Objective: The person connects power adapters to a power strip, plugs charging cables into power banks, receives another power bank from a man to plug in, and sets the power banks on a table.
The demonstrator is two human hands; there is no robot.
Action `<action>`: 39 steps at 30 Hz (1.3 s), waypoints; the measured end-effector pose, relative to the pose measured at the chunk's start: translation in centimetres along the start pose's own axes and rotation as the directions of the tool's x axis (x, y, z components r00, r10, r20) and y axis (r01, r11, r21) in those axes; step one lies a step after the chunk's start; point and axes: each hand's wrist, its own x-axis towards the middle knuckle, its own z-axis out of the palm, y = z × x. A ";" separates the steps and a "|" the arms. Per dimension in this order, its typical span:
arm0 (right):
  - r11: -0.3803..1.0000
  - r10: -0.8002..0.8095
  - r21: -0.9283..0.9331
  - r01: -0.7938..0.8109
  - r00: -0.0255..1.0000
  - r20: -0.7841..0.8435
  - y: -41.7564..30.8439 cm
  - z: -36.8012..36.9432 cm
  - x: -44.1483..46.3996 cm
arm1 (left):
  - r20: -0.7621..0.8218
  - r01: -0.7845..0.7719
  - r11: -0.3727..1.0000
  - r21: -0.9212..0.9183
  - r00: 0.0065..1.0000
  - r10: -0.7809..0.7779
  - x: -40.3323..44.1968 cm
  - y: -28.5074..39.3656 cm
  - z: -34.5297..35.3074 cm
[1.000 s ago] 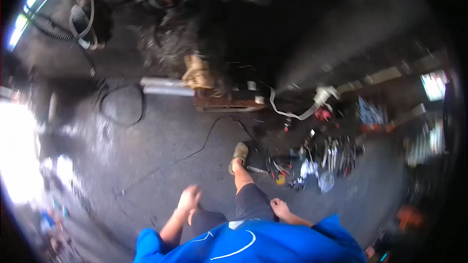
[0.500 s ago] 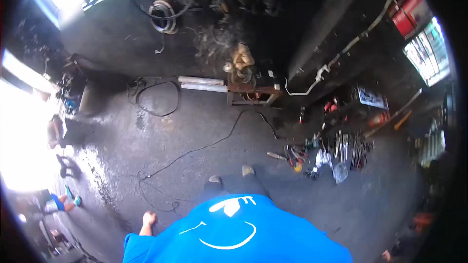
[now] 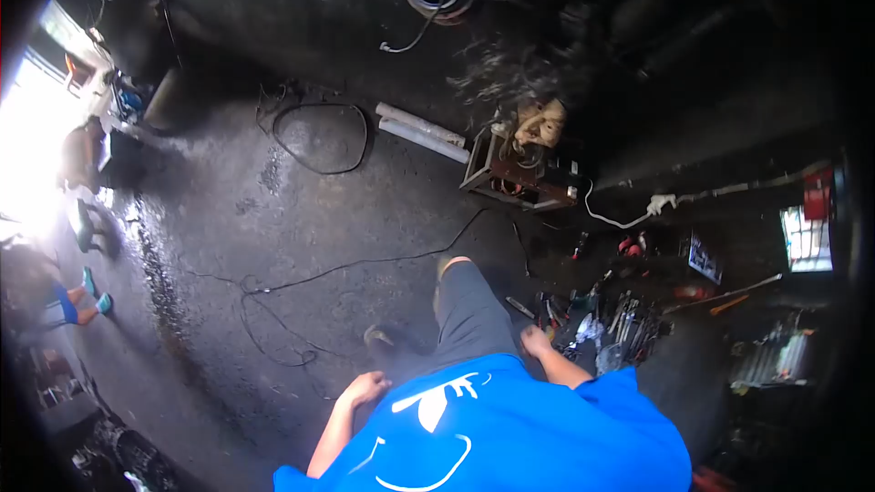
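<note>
A dark, grimy concrete workshop floor (image 3: 301, 219) is seen from above, from a head-worn camera. At the bottom, a bright blue T-shirt with white line markings (image 3: 547, 437) is seen on the wearer, with dark grey legwear (image 3: 474, 314) below it; one leg is extended forward, so walking is judged to be the step in hand.

The left hand (image 3: 367, 388) is held low beside the shirt, its fingers loosely curled; no object is seen in it. The right hand (image 3: 536, 342) is held at the other side; its fingers are partly hidden, and whether anything is gripped cannot be told.

Nearest to the right hand in view, a cluster of long metal hand tools (image 3: 629, 317) is spread on the floor, with a crumpled white cloth (image 3: 591, 328) beside it. Contact with the tools is not seen.

Ahead, a thin black cable (image 3: 365, 262) is laid across the floor towards a low brown metal stand (image 3: 538, 194). Two long pale tubes (image 3: 424, 138) are placed beside the stand. At far left, another person's teal footwear (image 3: 104, 303) is visible.

Careful foot placement around the cable is called for.
</note>
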 end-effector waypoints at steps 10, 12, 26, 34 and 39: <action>0.764 -0.588 -0.127 0.633 0.763 0.266 -43.5 4.6 42.5 | -0.119 0.408 0.613 -0.676 0.761 -0.637 16.8 1.7 -0.1; 0.753 -0.611 -0.215 0.622 0.782 0.119 -44.2 5.8 52.1 | 0.089 0.554 0.566 -0.611 0.758 -0.646 19.0 8.5 4.3; 0.528 -0.526 -0.788 0.317 0.850 -0.010 -61.2 12.8 72.8 | -0.122 0.734 0.668 -0.123 0.657 -0.744 32.7 16.1 10.3; 0.457 -0.567 -0.777 0.433 0.815 0.120 -59.4 13.7 77.2 | -0.344 0.500 0.640 -0.584 0.562 -0.752 32.0 12.0 7.0; 0.377 -0.748 -0.709 0.596 0.647 0.147 -56.7 13.9 64.2 | 0.076 0.795 0.308 -0.523 0.404 -0.912 31.9 12.6 1.0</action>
